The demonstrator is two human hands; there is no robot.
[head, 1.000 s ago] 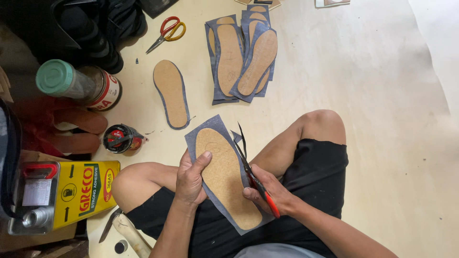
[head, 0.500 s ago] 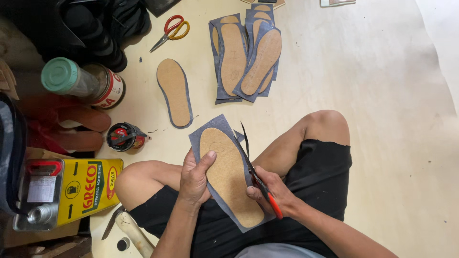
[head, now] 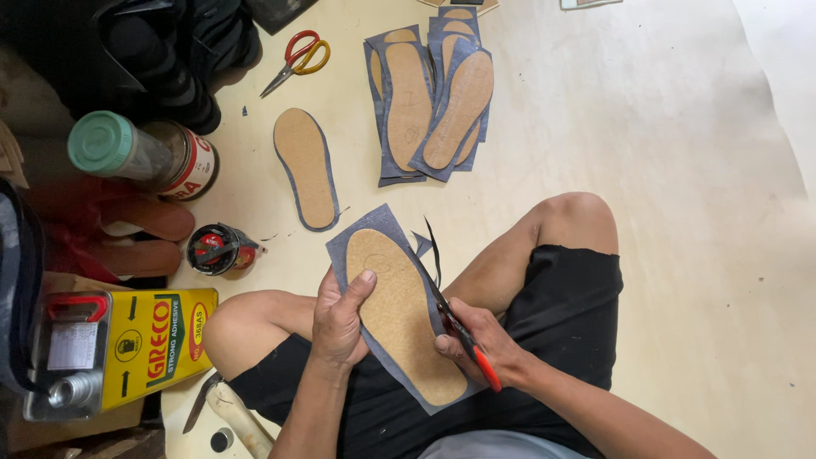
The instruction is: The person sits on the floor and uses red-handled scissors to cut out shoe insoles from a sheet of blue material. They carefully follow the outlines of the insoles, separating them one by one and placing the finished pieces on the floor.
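The person sits cross-legged on the floor, and over the lap the left hand [head: 340, 319] grips a tan insole on dark backing [head: 395, 319] by its left edge, thumb laid on the tan face. Its long axis runs on a slant, one rounded end near the person's body at lower right, the other pointing up-left and away. The right hand [head: 484, 350] is closed around red-handled scissors [head: 455, 327] whose blades bite the backing's right edge (a thin dark strip curls off there). Farther out lies a trimmed insole [head: 307, 167], lengthwise away from the person; beyond it a stack of uncut insoles [head: 433, 102] and spare scissors [head: 297, 58]. A yellow adhesive can [head: 136, 344] stands at left.
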